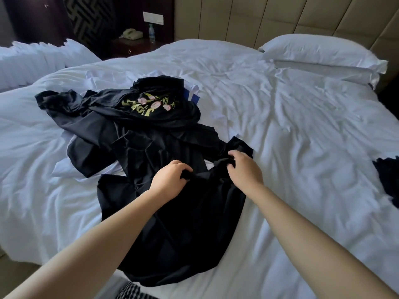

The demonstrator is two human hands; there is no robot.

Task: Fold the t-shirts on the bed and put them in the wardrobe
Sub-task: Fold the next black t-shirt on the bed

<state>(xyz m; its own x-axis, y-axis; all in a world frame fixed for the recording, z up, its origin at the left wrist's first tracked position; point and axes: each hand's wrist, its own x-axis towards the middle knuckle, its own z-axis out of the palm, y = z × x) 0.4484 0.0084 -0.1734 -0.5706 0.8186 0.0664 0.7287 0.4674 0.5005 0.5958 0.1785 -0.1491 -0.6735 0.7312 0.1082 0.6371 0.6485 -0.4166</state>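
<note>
Though it lay crumpled, the black t-shirt (pixel 190 234) filled lower centre.
Left hand (pixel 168 180) and right hand (pixel 246 169) clutched its cloth.

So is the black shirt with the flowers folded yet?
No: the flowered shirt lies crumpled and bunched on the bed.

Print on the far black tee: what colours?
Yellow lettering and pink flowers on the printed t-shirt, clearest in the head view.

One left hand (pixel 170 180), one right hand (pixel 245 169), at least three black t-shirts (pixel 172 223), one telephone (pixel 131 33), one bottle (pixel 152 33).
</note>
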